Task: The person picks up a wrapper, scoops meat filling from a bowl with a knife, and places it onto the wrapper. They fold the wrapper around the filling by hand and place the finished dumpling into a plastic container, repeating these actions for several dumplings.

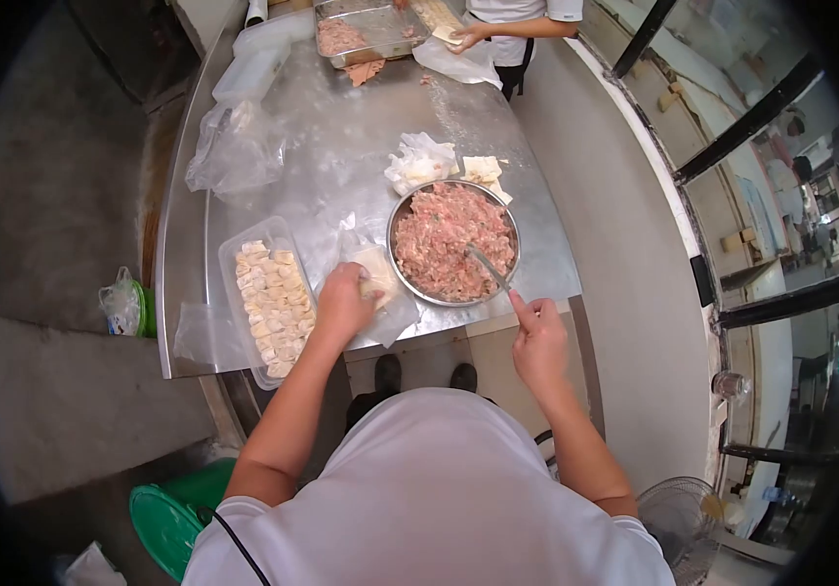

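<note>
My left hand (345,301) is curled with its fingertips on a pale wonton wrapper (371,290), at the edge of a stack of wrappers (380,266) lying on a plastic sheet (400,317). Part of the held wrapper is hidden by the fingers. In my right hand (540,338) is the handle of a metal spatula (487,264), whose tip dips into pink minced meat (447,234). The meat fills a round steel bowl (396,275) near the table's front edge. To the left of my left hand, folded wontons (273,305) stand in rows in a clear plastic tray (231,275).
Behind the bowl lie crumpled white plastic (421,161) and more wrappers (483,171). A plastic bag (236,146) and containers (248,73) line the steel table's (331,127) left side. At the far end, a co-worker's hand (470,37) is beside a metal tray (380,44).
</note>
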The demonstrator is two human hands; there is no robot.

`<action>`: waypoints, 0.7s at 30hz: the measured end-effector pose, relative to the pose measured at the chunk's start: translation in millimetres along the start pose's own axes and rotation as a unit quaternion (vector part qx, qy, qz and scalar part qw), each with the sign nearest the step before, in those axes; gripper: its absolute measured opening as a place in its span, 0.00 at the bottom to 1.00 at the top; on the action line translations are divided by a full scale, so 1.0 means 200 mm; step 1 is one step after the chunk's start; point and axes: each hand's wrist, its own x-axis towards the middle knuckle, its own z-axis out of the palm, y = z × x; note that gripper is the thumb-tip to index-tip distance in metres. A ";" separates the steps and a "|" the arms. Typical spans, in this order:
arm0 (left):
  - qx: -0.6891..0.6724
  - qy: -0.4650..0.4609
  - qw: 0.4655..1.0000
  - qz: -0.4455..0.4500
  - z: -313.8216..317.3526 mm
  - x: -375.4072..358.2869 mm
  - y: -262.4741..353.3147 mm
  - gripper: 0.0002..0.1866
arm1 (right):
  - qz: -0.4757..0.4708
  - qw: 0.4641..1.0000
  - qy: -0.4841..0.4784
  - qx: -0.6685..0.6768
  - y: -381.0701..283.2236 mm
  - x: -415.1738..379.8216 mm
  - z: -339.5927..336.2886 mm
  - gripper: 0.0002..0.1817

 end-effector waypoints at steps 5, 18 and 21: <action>0.026 0.031 0.999 0.001 -0.01 -0.02 -0.01 0.16 | 0.019 0.999 -0.033 -0.020 -0.03 -0.01 -0.08 0.25; 0.062 -0.024 0.998 -0.009 -0.10 -0.01 -0.05 0.18 | 0.067 0.995 -0.043 0.066 -0.02 -0.08 -0.13 0.24; 0.068 -0.026 0.997 0.005 -0.10 -0.02 -0.03 0.20 | 0.065 0.993 -0.055 0.082 -0.04 -0.10 -0.12 0.24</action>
